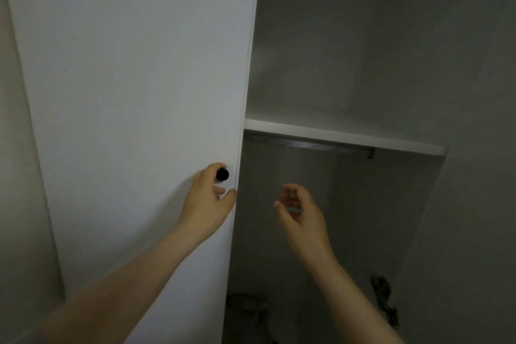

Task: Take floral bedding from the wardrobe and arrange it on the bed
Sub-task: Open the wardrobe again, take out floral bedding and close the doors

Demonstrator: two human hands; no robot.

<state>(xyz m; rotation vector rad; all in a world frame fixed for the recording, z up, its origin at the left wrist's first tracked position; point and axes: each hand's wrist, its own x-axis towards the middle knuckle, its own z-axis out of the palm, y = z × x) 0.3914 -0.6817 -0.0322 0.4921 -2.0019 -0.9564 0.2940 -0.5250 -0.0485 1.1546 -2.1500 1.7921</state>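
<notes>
The white wardrobe door (134,92) on the left stands beside an open compartment. My left hand (208,201) is at the door's black knob (222,174), with its fingers curled round the knob and its thumb at the door's edge. My right hand (300,212) hovers inside the open compartment with loosely curled fingers and holds nothing. A dim patterned bundle (245,308) lies low in the dark bottom of the wardrobe; I cannot tell whether it is the floral bedding.
A white shelf (343,137) crosses the compartment above my hands, with a metal hanging rail (312,145) just under it. The space above the shelf looks bare. A metal hinge (384,299) sits on the right side wall.
</notes>
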